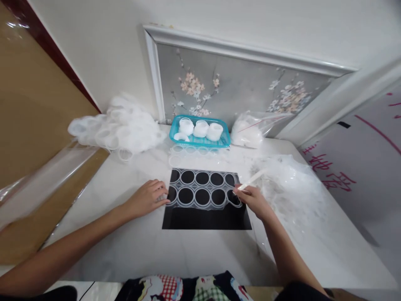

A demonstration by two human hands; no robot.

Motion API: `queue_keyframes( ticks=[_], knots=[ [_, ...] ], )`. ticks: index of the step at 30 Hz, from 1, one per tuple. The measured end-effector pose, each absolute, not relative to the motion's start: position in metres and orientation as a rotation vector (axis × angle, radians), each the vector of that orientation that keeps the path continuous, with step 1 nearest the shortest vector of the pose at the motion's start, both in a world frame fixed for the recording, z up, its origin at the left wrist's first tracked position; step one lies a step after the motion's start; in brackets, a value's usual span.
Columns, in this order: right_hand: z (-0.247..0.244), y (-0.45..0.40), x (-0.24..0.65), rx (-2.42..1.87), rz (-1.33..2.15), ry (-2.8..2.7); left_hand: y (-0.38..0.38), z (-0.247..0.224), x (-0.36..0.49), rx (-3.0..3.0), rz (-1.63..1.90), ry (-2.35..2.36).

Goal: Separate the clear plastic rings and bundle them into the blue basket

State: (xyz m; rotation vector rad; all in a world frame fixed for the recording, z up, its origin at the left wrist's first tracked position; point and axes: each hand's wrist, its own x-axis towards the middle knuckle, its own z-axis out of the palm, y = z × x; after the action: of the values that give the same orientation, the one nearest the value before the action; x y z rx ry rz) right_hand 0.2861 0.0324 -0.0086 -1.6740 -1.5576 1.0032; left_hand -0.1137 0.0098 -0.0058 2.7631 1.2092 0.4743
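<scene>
A clear sheet with rows of white-edged rings (202,189) lies over the upper part of a black mat (206,219) on the marble-patterned table. My left hand (149,198) rests at the sheet's left edge, fingertips touching it, its fingers slightly spread. At the right edge, my right hand (253,200) has its fingers closed round a thin white stick (253,177), which points up and to the right. The stick's lower end is hidden by the fingers, beside the lower right ring.
A blue tray (200,145) with stacks of white rings stands at the back, beside a plastic bag (249,130). White rings are heaped (125,125) at the left. Clear plastic scraps (291,184) lie at the right. Behind is a framed floral panel (250,54).
</scene>
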Motion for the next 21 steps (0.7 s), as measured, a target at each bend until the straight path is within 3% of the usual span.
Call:
queue_keyframes(
  ticks=[8, 13, 17, 21],
  knots=[
    [-0.012, 0.011, 0.298, -1.766, 1.164, -1.547, -0.013, -0.005, -0.111, 2.653, 0.428, 1.156],
    [-0.006, 0.022, 0.327, -1.905, 0.939, -1.462, -0.015, 0.006, -0.106, 2.559, 0.594, 1.069],
    [0.016, 0.029, 0.342, -2.117, 0.558, -1.391, -0.019, 0.003, -0.106, 2.643, 0.584, 1.138],
    [0.027, 0.027, 0.285, -1.779, 0.707, -1.521, -0.028, -0.007, -0.103, 2.825, 0.635, 1.199]
  ],
)
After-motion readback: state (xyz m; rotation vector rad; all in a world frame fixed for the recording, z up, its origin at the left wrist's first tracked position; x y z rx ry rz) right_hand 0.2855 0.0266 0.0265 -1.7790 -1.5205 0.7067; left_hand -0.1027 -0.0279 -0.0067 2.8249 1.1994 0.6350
